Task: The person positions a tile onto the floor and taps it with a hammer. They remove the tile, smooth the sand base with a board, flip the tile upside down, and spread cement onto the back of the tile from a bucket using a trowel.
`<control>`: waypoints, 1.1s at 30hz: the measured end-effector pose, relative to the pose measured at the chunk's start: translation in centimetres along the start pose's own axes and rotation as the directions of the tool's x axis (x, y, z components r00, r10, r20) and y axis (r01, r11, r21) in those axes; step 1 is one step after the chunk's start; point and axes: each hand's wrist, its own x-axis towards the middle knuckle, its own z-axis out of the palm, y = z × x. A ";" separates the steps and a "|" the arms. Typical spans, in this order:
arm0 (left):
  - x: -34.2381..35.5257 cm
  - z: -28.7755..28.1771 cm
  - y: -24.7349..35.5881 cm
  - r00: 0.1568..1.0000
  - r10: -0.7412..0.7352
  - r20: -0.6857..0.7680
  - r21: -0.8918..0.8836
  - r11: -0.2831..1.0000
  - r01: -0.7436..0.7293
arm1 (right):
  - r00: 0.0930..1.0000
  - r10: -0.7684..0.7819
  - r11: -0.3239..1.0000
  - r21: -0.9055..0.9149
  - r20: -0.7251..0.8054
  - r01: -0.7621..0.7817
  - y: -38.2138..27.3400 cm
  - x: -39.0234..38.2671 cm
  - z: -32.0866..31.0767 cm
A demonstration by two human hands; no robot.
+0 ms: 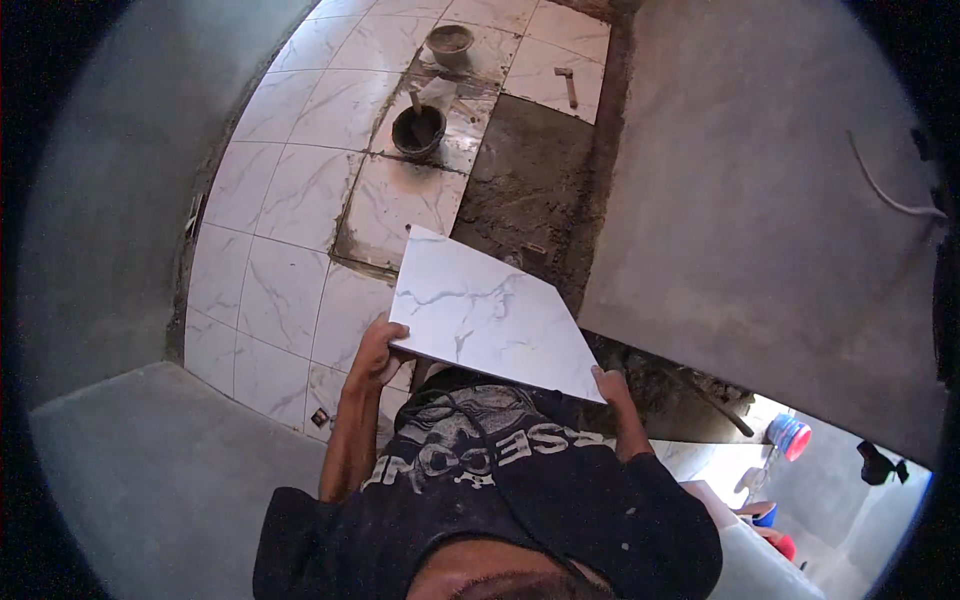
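Tile in hand: one loose marble-look floor tile (485,318), lifted above the floor just in front of the person's torso, tipped so its glazed face shows.
Colour: bright white, with soft grey veining.
Veins: a thicker wavy streak crosses from the left edge toward the upper right; fainter, broken threads run down the middle toward the near edge.
Outline: straight-sided and uneven, the right side slanting; whether that is a cut or the lens bend, I cannot tell.
Near edge: a thin dark line beneath the white face.
Surface: smooth, without visible mortar on the face.
Left hand (377,350): pinching the near left corner, thumb on the face, fingers curled underneath.
Right hand (613,388): pinching the near right corner, thumb on top; its fingers are mostly hidden.
Beyond the tile: a rough, dark mortar bed (530,165), bordered on the left by laid tiles (315,190) with similar veining.
On the tiling: a black bucket (418,154) with a handle sticking out, a second bucket (450,58) farther off, and a hammer-like tool (570,90).
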 end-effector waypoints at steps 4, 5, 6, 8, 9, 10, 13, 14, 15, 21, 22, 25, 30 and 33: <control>2.5 -3.5 -1.5 0.995 -0.080 0.056 -0.020 0.996 0.081 | 0.997 0.061 0.998 0.031 -0.048 -0.059 0.1 1.5 4.1; 2.7 -4.2 -1.6 0.993 -0.095 0.063 -0.001 0.995 0.095 | 0.996 0.060 0.997 0.062 -0.066 -0.056 -0.4 1.4 3.7; 2.4 -4.9 -1.6 0.994 -0.096 0.048 0.030 0.995 0.095 | 0.994 0.073 0.993 0.099 -0.077 -0.065 -0.5 0.4 4.7; 2.7 -4.5 -1.9 0.995 -0.081 0.053 0.055 0.995 0.078 | 0.992 0.102 0.992 0.085 -0.068 -0.097 0.1 0.5 6.4; 2.4 -4.5 -2.0 0.995 -0.078 0.067 0.076 0.994 0.073 | 0.983 0.103 0.991 0.097 -0.151 -0.089 0.6 -0.5 7.9; 1.6 -4.4 -1.8 0.994 -0.078 0.077 0.099 0.993 0.070 | 0.968 0.104 0.991 0.109 -0.227 -0.081 0.9 -1.8 8.8; 0.7 -5.1 -1.3 0.992 -0.073 0.104 0.155 0.986 0.056 | 0.981 0.164 0.974 0.175 -0.103 -0.145 -0.2 -3.6 8.5; 0.4 -5.2 -1.3 0.990 -0.073 0.122 0.150 0.987 0.054 | 0.975 0.202 0.957 0.230 -0.087 -0.178 -0.8 -4.7 8.9; -0.2 -5.0 -1.3 0.994 -0.056 0.091 0.182 0.983 0.039 | 0.974 0.208 0.952 0.246 -0.086 -0.182 -0.6 -5.2 9.9; 0.4 -2.2 1.4 0.972 -0.191 0.134 0.300 0.943 0.144 | 0.977 0.212 0.913 0.363 -0.030 -0.187 0.3 -7.2 12.8; 0.6 -2.1 1.5 0.971 -0.200 0.134 0.317 0.937 0.149 | 0.975 0.221 0.901 0.386 -0.010 -0.200 -0.2 -8.4 13.5; 1.0 -2.6 1.7 0.963 -0.237 0.132 0.350 0.919 0.178 | 0.968 0.252 0.877 0.425 -0.008 -0.225 -0.6 -9.9 16.3; 3.2 -6.8 0.8 0.929 -0.321 0.187 0.442 0.871 0.212 | 0.940 0.339 0.858 0.426 -0.045 -0.289 -0.7 -10.7 20.9; 3.2 -7.6 0.2 0.918 -0.321 0.233 0.410 0.888 0.207 | 0.942 0.332 0.853 0.441 -0.047 -0.278 -0.7 -10.9 22.7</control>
